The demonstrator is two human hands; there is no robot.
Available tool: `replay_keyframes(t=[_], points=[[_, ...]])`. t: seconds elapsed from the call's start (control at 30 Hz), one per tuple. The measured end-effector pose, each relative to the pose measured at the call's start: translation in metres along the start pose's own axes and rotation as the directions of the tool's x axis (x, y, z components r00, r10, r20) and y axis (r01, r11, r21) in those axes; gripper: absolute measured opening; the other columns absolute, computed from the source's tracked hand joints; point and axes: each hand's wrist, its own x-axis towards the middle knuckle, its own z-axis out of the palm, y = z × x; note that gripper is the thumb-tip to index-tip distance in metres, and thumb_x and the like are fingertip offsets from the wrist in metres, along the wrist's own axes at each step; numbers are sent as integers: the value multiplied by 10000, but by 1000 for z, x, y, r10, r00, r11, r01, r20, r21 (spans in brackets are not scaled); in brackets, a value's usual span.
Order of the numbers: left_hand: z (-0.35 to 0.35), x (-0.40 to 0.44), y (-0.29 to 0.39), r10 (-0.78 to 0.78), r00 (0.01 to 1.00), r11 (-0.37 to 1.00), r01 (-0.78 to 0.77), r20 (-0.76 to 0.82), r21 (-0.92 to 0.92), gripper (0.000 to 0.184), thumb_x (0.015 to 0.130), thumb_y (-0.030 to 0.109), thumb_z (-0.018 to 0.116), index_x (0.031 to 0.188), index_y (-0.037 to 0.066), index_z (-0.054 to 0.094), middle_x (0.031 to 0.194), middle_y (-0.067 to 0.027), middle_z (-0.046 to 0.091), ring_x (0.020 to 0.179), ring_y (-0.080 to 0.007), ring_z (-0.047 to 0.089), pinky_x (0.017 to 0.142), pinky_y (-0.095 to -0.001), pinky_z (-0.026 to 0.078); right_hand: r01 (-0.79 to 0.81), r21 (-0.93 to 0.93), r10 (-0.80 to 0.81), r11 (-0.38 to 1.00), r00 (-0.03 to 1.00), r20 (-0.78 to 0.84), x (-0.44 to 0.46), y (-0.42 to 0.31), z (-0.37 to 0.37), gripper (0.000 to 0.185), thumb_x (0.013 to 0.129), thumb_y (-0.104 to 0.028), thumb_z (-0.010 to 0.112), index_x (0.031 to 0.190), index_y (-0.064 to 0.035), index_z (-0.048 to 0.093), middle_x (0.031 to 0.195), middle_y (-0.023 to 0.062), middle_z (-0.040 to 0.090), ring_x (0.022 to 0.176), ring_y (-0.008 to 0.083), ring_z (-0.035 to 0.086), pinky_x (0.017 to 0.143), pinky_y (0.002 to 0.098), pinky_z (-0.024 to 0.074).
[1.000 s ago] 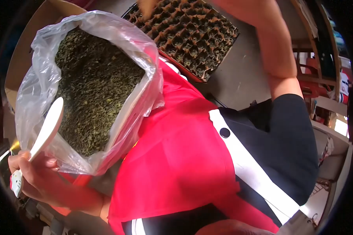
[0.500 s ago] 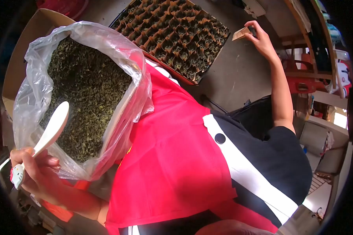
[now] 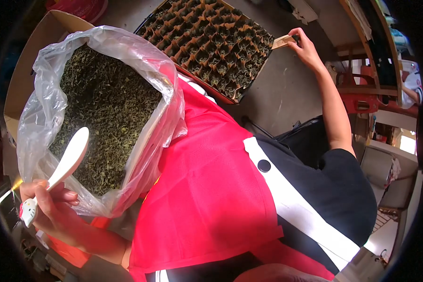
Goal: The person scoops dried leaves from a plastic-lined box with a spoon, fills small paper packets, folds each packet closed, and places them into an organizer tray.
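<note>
My left hand (image 3: 56, 211) is closed around a white spoon (image 3: 70, 157) with a cat-face handle end. The spoon's bowl is over the near left part of the dark green dried leaves (image 3: 108, 122), which fill a clear plastic bag (image 3: 42, 103). At the upper right, my right hand (image 3: 306, 49) pinches a small flat tan piece (image 3: 282, 42). That piece's tip meets the right corner of a tray (image 3: 211, 87) at the top, where brown paper-like dividers form rows of pockets with leaf bits in them.
The bag is lined into a cardboard box (image 3: 21, 77). A red basin (image 3: 87, 8) is at the top left. Red plastic stools (image 3: 359, 102) and a wooden frame (image 3: 359, 19) stand at the right. Part of another person (image 3: 412, 89) shows at the right edge.
My right hand came off the tray area to the right with the tan piece, then moved slightly back to the tray's corner. The spoon shifted slightly right and down.
</note>
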Motion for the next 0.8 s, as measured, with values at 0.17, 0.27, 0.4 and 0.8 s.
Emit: replay_keyframes(t=[0.17,0.27,0.4,0.8], points=[[-1,1,-1,24,1000,1000,-24,14,0,282,1006,299,589,901,38,560,638,-63,620,448,-57,501,394,-189,330,-24,10,24,1000,1000,-11,0,-6,1,310,915,-162,689,1166,-93,521,1055,78,628,881,189,601,798,338,487],[-2,0,-1,11,1000,1000,-11,16,6,276,1006,294,590,903,40,562,639,-63,625,450,-55,506,396,-186,331,2,20,-2,1000,1000,-21,3,0,5,310,915,-158,688,1167,-94,519,1042,74,622,833,177,591,776,338,487],[6,-2,5,-9,999,1000,9,-39,7,266,989,261,607,911,13,552,563,-69,573,413,-75,459,411,-194,331,-62,34,61,998,998,17,5,3,10,320,908,-154,695,1166,-96,516,1050,67,616,821,179,589,770,339,486],[2,-3,0,-13,1000,1000,13,-26,0,266,990,245,615,909,2,543,651,-79,583,408,-95,498,381,-192,371,76,-58,-78,995,997,-24,19,24,50,359,901,-155,694,1187,-70,494,1104,139,624,988,281,644,852,404,504]])
